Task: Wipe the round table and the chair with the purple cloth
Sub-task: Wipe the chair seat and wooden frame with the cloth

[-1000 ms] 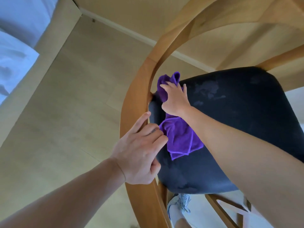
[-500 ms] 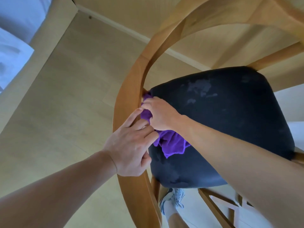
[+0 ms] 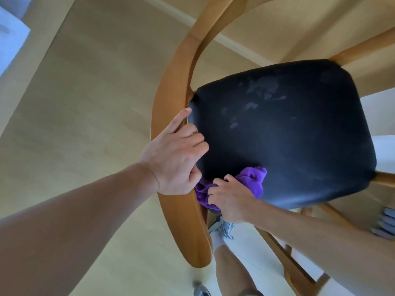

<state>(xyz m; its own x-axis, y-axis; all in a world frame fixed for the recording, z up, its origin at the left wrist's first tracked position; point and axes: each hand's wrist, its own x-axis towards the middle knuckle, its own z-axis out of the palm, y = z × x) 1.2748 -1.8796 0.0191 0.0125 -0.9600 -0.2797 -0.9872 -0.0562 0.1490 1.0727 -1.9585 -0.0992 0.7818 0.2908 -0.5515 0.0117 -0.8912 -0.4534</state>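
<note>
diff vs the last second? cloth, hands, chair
The right hand, gripping the purple cloth, slid it along the seam between the black seat and the wooden backrest, from the far end toward the person, bunching it up. The left hand stayed holding the backrest. The pale smudges on the seat look unchanged.

Soft, even daylight fills the wide-angle frame; straight lines bow toward the edges (motion blur smears the lower corners), with faint sheen on the dark seat [image 3: 288,135].
</note>
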